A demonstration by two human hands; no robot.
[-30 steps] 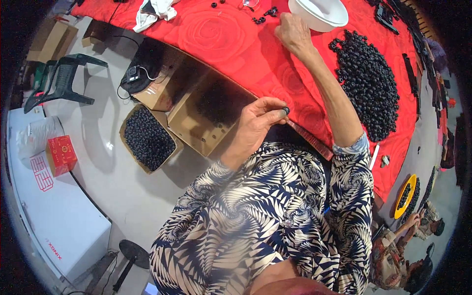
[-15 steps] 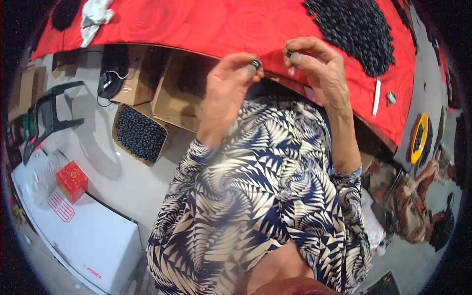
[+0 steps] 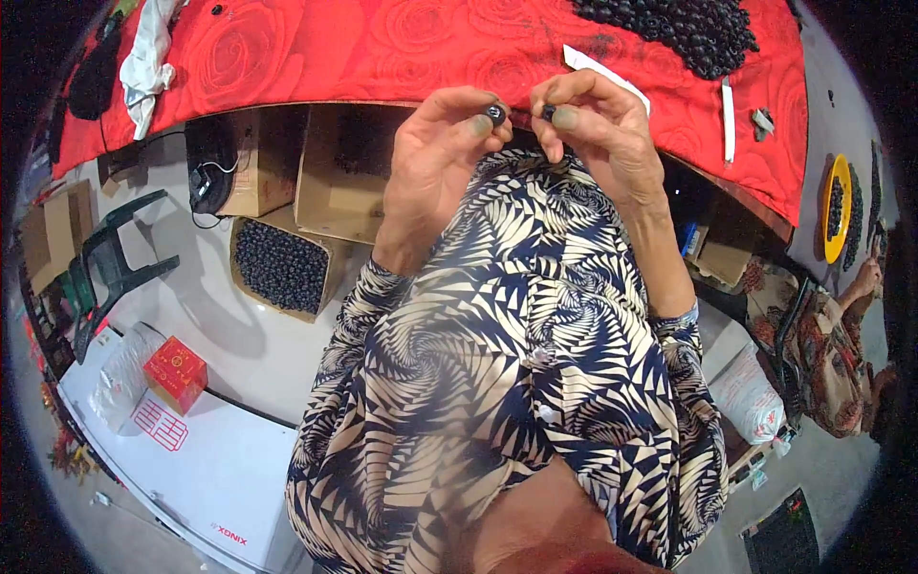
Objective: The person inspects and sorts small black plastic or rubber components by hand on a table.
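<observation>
Between the thumb and fingertips of my left hand (image 3: 435, 143) is a small round black piece (image 3: 494, 113) with a pale mark on its face. Another small black piece (image 3: 548, 112) is pinched in my right hand (image 3: 609, 129), partly covered by the fingers. Both hands are raised close together at the near edge of the red-covered table (image 3: 382, 57), their fingertips apart. A large heap of small black pieces (image 3: 684, 33) lies on the cloth beyond my right hand. The exact kind of these pieces is too small to tell.
White strips (image 3: 729, 120) and a crumpled white cloth (image 3: 148, 67) lie on the table. Below left stand a carton of black pieces (image 3: 280, 268), a green chair (image 3: 120, 258) and a white cabinet (image 3: 215, 454) bearing a red box (image 3: 176, 374). At right are a yellow tray (image 3: 830, 244) and another person (image 3: 832, 344).
My hands have come a little closer together, each still pinching its black piece. The view has shifted, and a white strip behind my right hand now shows.
</observation>
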